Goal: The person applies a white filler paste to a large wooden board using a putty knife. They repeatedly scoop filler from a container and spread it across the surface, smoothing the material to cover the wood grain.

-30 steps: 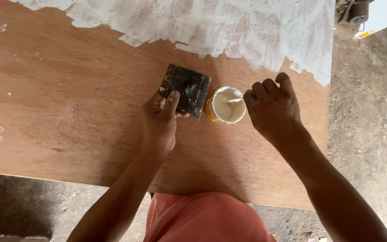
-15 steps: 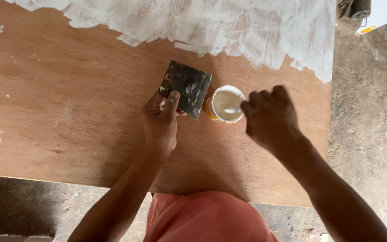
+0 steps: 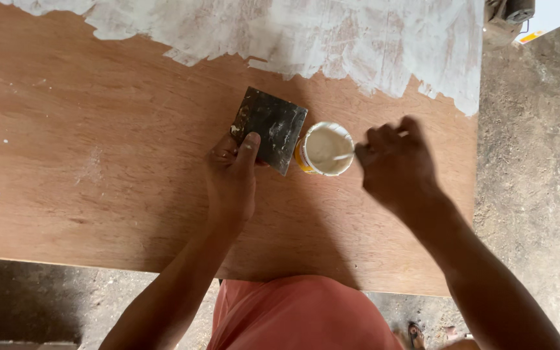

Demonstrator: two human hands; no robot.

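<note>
Putty tub [image 3: 324, 149] mid-board, right hand [image 3: 396, 165] gripping stirring stick [image 3: 343, 156], left hand [image 3: 233, 175] pinching scraper plate [image 3: 269, 128]

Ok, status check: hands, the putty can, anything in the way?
Left hand pinning dark square scraper plate flat on plywood board. Right hand holding thin stick dipped in open putty can. Nothing blocking.

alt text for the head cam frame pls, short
Seen from above, the left hand holds a dark square plate flat on a plywood board while the right hand dips a thin tool into a small tub of white paste. White paste covers the board's far edge.
</note>
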